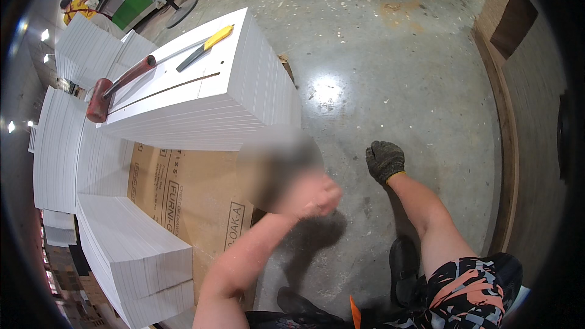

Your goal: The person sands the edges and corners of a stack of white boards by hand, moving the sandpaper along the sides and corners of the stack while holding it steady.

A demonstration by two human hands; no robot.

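Note:
My left hand (317, 196) is bare and held over the floor beside the cardboard, its fingers curled. A grey-brown smear covers the area next to it, so what it may hold cannot be made out. My right hand (386, 161) wears a dark knitted glove with a yellow cuff; its fingers are curled in over the floor, with nothing showing in them. On the nearest tall stack of white boards (262, 94) lie a mallet (100, 100) with a reddish head and a yellow-and-grey utility knife (204, 47). Both tools are away from my hands.
Printed brown cardboard (183, 189) lies between the white stacks, with another stack of white boards (134, 250) at lower left. A wooden-edged panel (503, 146) stands along the right. Far left, a person in a yellow top (79, 9) is near green-and-white equipment (131, 6).

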